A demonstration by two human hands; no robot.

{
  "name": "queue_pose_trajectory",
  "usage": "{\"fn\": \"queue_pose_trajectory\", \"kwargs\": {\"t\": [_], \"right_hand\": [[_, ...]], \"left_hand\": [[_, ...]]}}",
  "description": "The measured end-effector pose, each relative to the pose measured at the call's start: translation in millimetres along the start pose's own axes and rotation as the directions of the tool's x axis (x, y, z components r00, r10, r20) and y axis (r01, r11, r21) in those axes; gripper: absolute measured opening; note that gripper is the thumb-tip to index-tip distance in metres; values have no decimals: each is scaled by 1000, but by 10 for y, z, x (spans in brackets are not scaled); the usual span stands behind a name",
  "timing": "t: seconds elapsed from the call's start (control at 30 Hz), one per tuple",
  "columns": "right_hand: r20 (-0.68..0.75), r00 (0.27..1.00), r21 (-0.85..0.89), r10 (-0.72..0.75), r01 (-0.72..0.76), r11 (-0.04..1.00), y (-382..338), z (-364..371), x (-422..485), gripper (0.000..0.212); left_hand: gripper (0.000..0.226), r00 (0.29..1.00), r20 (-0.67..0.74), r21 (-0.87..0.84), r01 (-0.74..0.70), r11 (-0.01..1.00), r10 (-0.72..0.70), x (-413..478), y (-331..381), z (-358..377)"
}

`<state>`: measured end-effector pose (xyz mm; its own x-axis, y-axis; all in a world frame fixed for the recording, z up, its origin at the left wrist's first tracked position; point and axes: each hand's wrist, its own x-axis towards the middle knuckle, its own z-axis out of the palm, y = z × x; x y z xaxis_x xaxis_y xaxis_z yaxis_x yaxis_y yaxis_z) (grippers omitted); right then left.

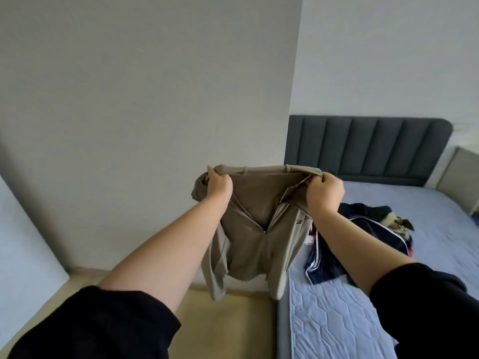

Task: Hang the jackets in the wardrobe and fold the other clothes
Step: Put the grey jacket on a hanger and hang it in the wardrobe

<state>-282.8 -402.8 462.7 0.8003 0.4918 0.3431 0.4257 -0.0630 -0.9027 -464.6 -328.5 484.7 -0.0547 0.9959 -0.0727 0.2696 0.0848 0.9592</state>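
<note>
Left hand (pixel 219 189): up in front of the wall, fingers curled tight round one shoulder of the jacket (pixel 255 229).
Right hand (pixel 325 193): level with it, fingers bunched on the other shoulder, gripping fabric by the collar.
Jacket: khaki, zip part open, stretched in the air between both hands, sleeves dangling over the floor just beside the bed (pixel 337 312).
Other clothes (pixel 363 239): navy with white stripes, crumpled on the blue mattress, short of the grey headboard (pixel 363 146).

Blue quilted mattress (pixel 337 320), navy striped clothes (pixel 334 260) heaped, perhaps jackets
</note>
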Motion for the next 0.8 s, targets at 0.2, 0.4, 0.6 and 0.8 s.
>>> {"fn": "queue_pose_trajectory", "kwargs": {"t": [0.2,0.4,0.6,0.8], "right_hand": [[-115,991,-22,62,-65,998,379,-654,98,31],[-166,971,-115,173,-193,974,1060,-840,305,26],[-263,945,-222,196,-256,941,2088,-585,779,32],[-297,942,-291,156,-245,925,3388,-76,1404,39]], "left_hand": [[53,991,131,2,6,1000,-6,-410,9,637],[51,962,258,2,95,996,-92,-330,-378,1457],[50,904,397,-2,177,984,-162,172,-983,2620],[53,841,537,-73,132,989,-73,864,-1716,3910]]}}
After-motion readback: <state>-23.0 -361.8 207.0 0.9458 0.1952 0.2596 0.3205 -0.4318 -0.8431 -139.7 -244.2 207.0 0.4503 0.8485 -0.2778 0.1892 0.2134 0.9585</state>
